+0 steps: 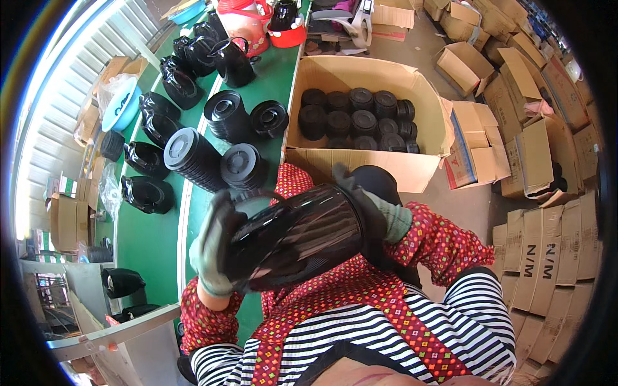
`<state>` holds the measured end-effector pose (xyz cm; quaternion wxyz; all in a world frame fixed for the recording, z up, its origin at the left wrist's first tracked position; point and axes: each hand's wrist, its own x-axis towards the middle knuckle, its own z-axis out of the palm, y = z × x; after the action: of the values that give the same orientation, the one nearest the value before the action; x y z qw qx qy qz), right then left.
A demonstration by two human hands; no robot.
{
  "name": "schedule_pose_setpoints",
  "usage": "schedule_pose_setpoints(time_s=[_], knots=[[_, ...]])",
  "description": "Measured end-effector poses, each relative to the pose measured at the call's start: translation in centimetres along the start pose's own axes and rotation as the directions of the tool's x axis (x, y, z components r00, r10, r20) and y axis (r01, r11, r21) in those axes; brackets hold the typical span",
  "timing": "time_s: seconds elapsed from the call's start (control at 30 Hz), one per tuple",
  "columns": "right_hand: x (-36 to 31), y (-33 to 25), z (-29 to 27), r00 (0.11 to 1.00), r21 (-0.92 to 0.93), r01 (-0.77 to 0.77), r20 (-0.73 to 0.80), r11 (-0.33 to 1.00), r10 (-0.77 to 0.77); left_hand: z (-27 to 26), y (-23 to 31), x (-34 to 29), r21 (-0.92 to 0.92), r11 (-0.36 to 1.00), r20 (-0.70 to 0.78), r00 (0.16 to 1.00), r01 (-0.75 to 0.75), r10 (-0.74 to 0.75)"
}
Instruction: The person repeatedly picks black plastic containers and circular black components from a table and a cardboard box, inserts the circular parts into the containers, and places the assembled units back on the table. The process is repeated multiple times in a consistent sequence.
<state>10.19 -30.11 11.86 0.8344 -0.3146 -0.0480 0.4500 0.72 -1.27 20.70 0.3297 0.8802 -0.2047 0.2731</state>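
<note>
A large glossy black jug body lies tilted on its side across my lap, held between both hands. My left hand, in a pale green glove with a dark palm, is closed round its lower left end and smeared a little by motion. At the other end my right hand, gloved alike, grips the wide rim with its fingers over the edge. Just beyond my left hand, stacks of round black ribbed discs stand on the green table.
Several black jugs line the table's left side. An open carton at the table's right holds stacks of black discs. A red flowered kettle stands at the far end. Flattened cartons and open boxes fill the right side.
</note>
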Motion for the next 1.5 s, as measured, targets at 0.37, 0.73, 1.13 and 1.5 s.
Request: schedule_pose_setpoints(time_s=[0.37, 0.73, 1.13, 1.5], knots=[[-2.8, -0.4, 7.8, 0.928, -0.368, 0.105, -0.297, 0.924, -0.224, 0.3, 0.0, -0.2, -0.044, 0.983, 0.068, 0.982, 0.180, -0.176], [-1.1, 1.4, 4.1, 0.676, -0.503, 0.711, 0.296, 0.491, -0.675, 2.6, -3.6, -4.5, -0.685, 0.390, 0.337, 0.743, 0.615, -0.578], [-1.3, 0.3, 4.5, 0.610, -0.647, 0.725, 0.443, 0.237, -0.657, 4.4, -6.7, -7.1, -0.404, 0.742, 0.444, 0.824, 0.535, -0.353], [-1.6, 0.2, 3.3, 0.744, -0.722, 0.578, 0.275, 0.380, -0.609, 4.0, -7.7, -9.1, -0.448, 0.602, 0.494, 0.744, 0.661, -0.449]])
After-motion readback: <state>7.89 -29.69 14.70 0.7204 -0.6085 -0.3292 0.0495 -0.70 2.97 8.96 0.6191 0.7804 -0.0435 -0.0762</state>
